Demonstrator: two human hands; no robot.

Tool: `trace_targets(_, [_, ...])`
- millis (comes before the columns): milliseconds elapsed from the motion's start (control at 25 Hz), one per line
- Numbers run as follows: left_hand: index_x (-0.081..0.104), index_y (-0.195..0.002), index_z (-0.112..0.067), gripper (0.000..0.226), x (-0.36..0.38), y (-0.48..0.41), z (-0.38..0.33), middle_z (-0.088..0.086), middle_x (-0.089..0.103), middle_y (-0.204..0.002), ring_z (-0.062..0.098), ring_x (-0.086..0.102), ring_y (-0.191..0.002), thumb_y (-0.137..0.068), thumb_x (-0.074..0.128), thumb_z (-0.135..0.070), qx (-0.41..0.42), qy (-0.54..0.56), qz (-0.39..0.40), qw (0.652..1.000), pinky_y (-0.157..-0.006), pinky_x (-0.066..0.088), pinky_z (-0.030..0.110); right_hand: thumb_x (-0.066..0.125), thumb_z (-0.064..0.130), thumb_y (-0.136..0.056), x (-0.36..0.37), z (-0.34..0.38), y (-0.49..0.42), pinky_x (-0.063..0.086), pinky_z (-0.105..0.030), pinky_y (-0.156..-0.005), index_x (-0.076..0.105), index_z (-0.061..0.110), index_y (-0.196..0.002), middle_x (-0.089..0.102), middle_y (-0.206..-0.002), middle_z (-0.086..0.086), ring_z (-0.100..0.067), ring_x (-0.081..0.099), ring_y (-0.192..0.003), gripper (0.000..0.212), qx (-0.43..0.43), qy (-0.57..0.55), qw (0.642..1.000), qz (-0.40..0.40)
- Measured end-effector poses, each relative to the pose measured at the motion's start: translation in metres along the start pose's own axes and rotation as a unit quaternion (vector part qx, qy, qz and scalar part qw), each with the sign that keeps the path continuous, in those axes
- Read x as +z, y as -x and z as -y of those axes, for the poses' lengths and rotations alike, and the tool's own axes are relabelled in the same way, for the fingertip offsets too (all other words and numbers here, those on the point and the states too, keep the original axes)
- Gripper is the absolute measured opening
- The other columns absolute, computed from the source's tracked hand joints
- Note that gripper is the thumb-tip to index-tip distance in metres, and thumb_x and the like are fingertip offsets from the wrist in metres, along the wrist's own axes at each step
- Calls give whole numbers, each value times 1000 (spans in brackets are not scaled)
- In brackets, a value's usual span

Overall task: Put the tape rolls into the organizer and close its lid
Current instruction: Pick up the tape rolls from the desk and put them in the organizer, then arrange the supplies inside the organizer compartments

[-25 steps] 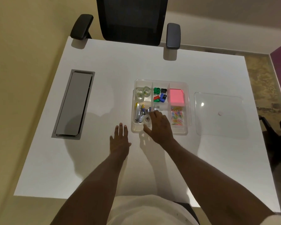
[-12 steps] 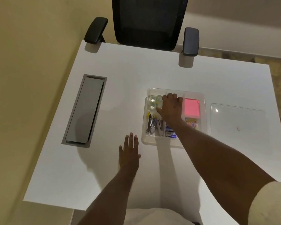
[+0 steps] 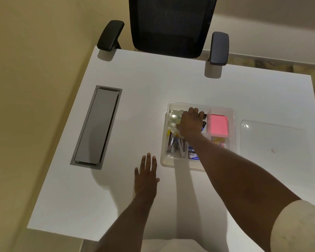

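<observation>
Clear tape rolls (image 3: 174,118) lie just left of the right hand (image 3: 190,125), fingers curled, grip unclear; lid (image 3: 273,140) far right likely next.

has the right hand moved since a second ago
Yes. The right hand went from the near edge of the organizer to its far compartments, beside the tape rolls.
</observation>
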State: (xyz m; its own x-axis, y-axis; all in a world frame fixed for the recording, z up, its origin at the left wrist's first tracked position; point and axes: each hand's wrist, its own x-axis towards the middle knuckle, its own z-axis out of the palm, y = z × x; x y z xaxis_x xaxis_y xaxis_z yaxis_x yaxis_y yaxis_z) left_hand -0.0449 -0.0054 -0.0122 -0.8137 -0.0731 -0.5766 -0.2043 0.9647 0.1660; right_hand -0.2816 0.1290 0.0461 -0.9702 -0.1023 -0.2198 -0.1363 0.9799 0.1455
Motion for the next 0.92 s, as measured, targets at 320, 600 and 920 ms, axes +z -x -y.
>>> trace_targets(320, [-20,-159,-21,99,-3,1,1,4,-38,-159,24,-33,-145,-100,57,-41,5,0,4,1000,-126,13,57,75,23,-75,5,-12,44,43,-45,-88,67,12,-96,64,-97,-10,-31,59,-97,25,-6,-64,997,-48])
trace_targets(600, [1,-162,-13,77,-20,-2,-13,12,-10,-171,32,-2,-159,-104,50,-24,-14,4,-15,1000,-125,24,51,67,25,-90,14,-32,79,40,-44,-105,60,12,-123,64,-120,-9,-28,57,-117,36,-62,-135,988,-47])
trace_targets(920, [45,-147,-7,55,-88,-53,-23,18,36,-161,34,49,-139,-93,55,-6,22,35,-221,974,-112,42,55,61,21,-93,8,-42,70,36,-43,-110,57,13,-127,62,-129,-8,-26,56,-122,35,-77,-169,980,-68])
